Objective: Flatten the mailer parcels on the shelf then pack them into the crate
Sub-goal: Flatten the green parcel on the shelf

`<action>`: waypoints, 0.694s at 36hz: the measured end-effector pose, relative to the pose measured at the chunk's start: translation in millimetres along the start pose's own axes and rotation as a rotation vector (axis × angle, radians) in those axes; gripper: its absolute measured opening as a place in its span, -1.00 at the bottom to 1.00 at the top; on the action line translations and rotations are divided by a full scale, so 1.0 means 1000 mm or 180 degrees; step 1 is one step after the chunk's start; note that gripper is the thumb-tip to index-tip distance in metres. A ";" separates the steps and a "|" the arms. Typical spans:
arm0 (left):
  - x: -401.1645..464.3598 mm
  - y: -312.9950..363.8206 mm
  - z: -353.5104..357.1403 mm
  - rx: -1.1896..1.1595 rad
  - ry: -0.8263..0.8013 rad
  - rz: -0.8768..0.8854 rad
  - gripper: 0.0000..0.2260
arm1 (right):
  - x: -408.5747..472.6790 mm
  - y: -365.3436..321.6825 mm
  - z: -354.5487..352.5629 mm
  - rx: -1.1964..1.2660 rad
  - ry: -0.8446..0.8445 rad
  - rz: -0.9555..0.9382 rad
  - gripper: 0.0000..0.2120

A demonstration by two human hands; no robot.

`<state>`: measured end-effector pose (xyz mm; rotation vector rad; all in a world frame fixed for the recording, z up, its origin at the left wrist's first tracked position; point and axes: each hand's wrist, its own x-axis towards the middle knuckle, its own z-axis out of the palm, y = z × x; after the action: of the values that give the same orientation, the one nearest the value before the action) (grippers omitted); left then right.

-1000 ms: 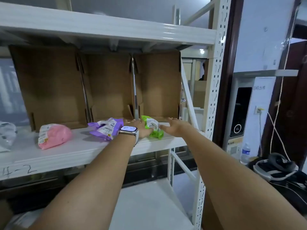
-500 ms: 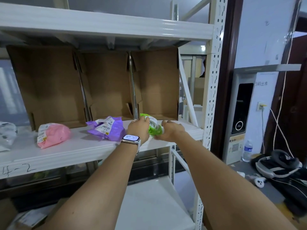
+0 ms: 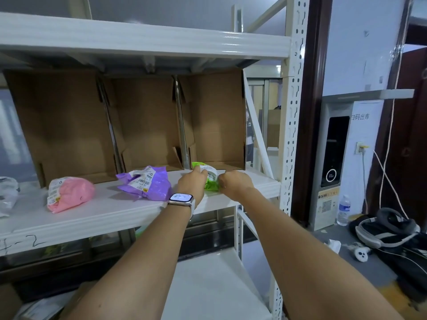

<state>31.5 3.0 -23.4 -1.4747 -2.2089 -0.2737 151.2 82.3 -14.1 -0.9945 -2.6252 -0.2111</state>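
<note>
A green mailer parcel [image 3: 211, 180] with a white label lies near the right end of the white shelf [image 3: 111, 213]. My left hand [image 3: 191, 183], with a watch on the wrist, grips its left side. My right hand [image 3: 233, 184] grips its right side, fingers curled around the edge. A purple mailer parcel [image 3: 147, 184] lies crumpled just left of my left hand. A puffy pink mailer parcel [image 3: 69, 194] sits further left on the shelf. No crate is in view.
Open cardboard boxes [image 3: 143, 125] stand along the back of the shelf. A clear plastic bag [image 3: 8, 195] lies at the far left. The perforated shelf upright [image 3: 292, 112] rises on the right. On the floor are a water bottle [image 3: 344, 210], a headset [image 3: 388, 227] and cables.
Both hands closed from flat and spread onto the green parcel and now grip it from either side. The camera view shifted slightly.
</note>
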 end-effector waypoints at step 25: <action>-0.012 -0.020 -0.017 0.0408 0.0023 0.0019 -0.75 | 0.005 0.022 -0.004 -0.0284 0.0098 -0.0101 -0.82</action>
<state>21.4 -22.2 -12.7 -1.4090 -2.1731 -0.1326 163.0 100.5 -8.3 -0.9707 -2.6250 -0.3513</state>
